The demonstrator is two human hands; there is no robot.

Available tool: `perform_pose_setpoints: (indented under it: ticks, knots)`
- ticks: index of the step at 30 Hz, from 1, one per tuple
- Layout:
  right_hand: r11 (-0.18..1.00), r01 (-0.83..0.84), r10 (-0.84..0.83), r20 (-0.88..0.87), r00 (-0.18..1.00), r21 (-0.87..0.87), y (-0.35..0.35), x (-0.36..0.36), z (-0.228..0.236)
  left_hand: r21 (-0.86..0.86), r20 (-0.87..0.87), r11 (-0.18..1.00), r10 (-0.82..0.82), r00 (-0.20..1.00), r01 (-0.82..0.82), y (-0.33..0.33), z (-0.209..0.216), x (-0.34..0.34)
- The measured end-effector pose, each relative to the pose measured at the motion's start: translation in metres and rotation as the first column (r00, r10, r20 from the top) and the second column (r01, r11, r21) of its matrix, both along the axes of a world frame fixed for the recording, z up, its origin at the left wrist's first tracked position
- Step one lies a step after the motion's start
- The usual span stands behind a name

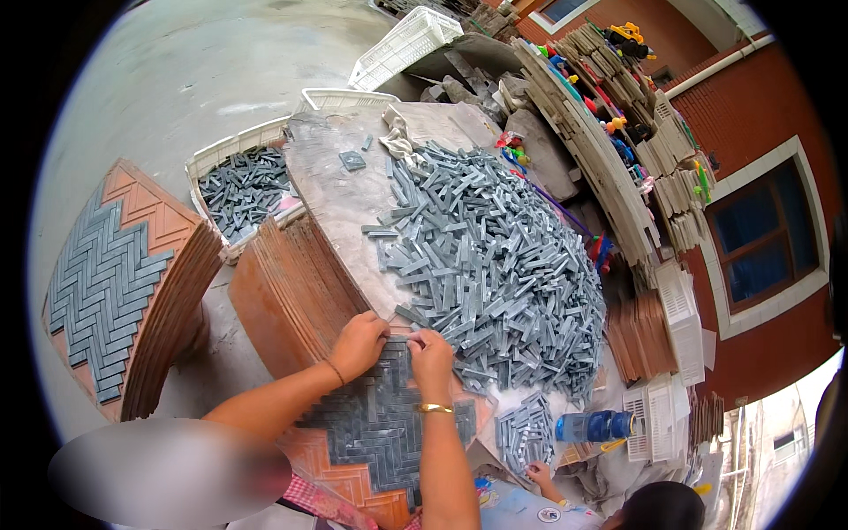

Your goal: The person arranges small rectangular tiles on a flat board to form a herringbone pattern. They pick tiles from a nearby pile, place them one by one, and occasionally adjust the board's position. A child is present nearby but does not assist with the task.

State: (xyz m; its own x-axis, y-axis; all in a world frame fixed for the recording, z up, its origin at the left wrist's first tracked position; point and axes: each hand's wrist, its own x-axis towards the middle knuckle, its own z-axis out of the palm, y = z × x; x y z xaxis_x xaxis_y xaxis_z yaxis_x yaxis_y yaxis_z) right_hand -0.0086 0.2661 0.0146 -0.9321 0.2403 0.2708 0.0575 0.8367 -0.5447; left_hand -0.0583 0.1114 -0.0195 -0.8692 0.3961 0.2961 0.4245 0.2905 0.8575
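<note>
An orange template tray point(331, 455) with herringbone grooves lies in front of me, largely filled with dark grey tile strips point(375, 433). My left hand point(360, 344) is at the tray's far edge, its fingers bent and pressed together. Close beside it, my right hand point(431, 360), with a gold bangle at the wrist, pinches downward over the same edge. What either set of fingertips holds is too small to make out. Just beyond my hands spreads a large heap of loose grey tile strips point(495, 265) on the worktable point(327, 159).
Left stand a stack of orange trays point(287, 274) and another stack topped by a filled herringbone tray point(106, 291). A white crate point(199, 177) holds more strips. Right are a blue water bottle point(596, 427) and another person's hand point(539, 474) at a small strip pile point(526, 433).
</note>
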Motion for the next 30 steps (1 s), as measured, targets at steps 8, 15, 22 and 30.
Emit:
perform_pose_setpoints:
  ticks: [8, 15, 22, 30]
  knots:
    - [0.929, 0.295, -0.301, 0.011, 0.954, -0.224, 0.041, 0.038, 0.017, -0.039, -0.078, 0.997, -0.067, 0.995, 0.064, 0.005, 0.003, -0.007]
    - [0.861, 0.495, -0.508, 0.135, 0.851, 0.117, -0.003, 0.038, 0.016, -0.060, 0.039, 0.988, -0.138, 0.990, 0.141, 0.000, -0.001, -0.021]
    - [0.832, 0.458, -0.468, 0.047, 0.883, -0.313, 0.003, 0.046, 0.008, -0.077, -0.061, 0.996, -0.051, 0.997, 0.046, -0.005, 0.004, -0.019]
    - [0.909, 0.248, -0.186, 0.205, 0.961, -0.336, 0.014, 0.059, 0.005, -0.103, -0.435, 0.983, -0.180, 0.882, 0.149, 0.003, 0.010, 0.023]
